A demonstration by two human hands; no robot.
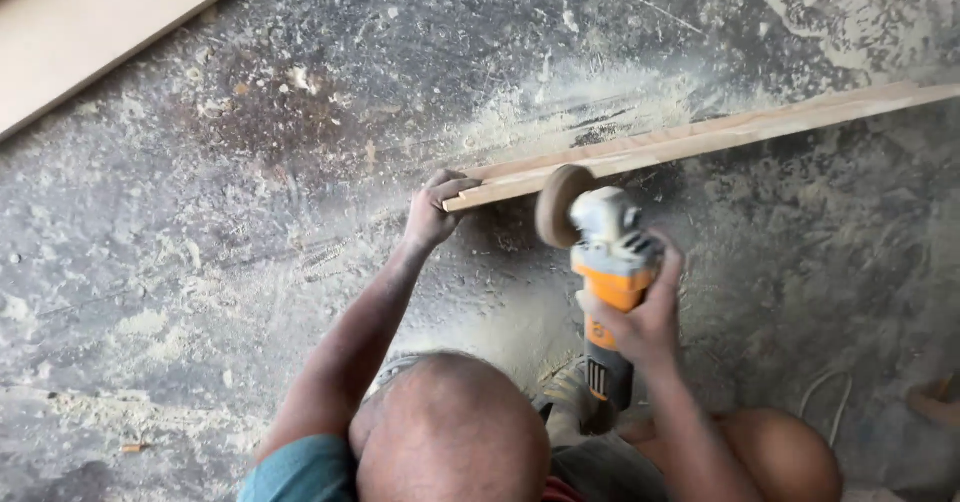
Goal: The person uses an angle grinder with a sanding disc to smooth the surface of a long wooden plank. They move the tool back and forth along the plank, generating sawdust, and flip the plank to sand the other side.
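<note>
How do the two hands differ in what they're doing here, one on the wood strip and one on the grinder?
The left hand grips the near end of the long wooden strip, arm stretched out; the right hand wraps the orange and grey angle grinder, held closer to the body. The left hand meets thin, flat wood; the right hand closes round a thick tool body. The grinder's disc sits at the strip's edge. Both hands are bare and closed.

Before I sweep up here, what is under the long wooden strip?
Under the wooden strip lies a dusty concrete floor with pale sawdust piled along its far edge. The left hand covers the strip's near end, so what lies beneath there is hidden.
</note>
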